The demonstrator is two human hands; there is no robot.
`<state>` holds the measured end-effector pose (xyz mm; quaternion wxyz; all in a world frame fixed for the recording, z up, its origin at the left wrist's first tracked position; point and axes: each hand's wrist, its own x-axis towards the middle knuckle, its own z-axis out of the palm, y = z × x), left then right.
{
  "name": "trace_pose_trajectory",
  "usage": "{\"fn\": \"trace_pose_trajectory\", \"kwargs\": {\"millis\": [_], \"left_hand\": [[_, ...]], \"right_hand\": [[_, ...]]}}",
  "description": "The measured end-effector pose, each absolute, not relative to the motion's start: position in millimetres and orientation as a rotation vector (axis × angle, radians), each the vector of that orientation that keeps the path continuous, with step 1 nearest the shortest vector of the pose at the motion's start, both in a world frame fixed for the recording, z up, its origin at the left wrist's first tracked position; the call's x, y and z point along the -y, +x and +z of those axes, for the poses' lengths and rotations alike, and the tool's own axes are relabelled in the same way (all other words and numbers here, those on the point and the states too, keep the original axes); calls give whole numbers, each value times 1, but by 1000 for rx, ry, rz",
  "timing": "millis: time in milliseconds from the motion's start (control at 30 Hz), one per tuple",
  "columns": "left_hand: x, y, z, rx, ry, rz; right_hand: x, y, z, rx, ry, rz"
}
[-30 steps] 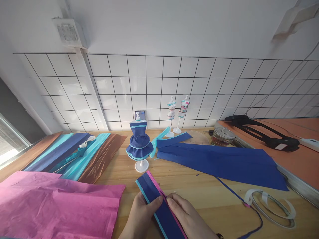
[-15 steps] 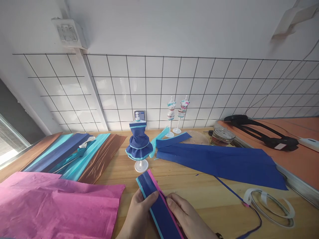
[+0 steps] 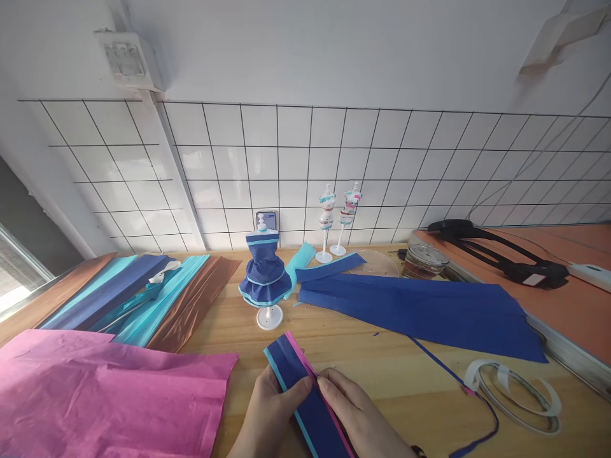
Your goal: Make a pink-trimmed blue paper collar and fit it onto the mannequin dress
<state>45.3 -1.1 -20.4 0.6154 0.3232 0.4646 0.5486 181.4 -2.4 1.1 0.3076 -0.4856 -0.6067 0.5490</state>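
At six o'clock on the table point(image 3: 382, 375), I pinch the strip point(image 3: 305, 397) between my left hand point(image 3: 267, 416) and right hand point(image 3: 356, 420), thumbs clamped on its edges; it seems light, soft, easily torn, so I'd grip flat near the pink edge.

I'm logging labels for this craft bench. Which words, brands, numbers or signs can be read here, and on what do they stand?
None can be read.
The small blue card against the tiles behind the dress stand: print too small.
The white box high on the wall: markings blurred.
The white patch on the black strap: no text legible.
The strip held in both hands bears no writing.
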Motion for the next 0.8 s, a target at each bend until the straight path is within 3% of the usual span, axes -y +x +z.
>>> {"fn": "trace_pose_trajectory", "kwargs": {"millis": [800], "left_hand": [[0, 43, -18, -1027, 615, 1224]], "right_hand": [[3, 180, 5, 1588, -1278, 1477]]}}
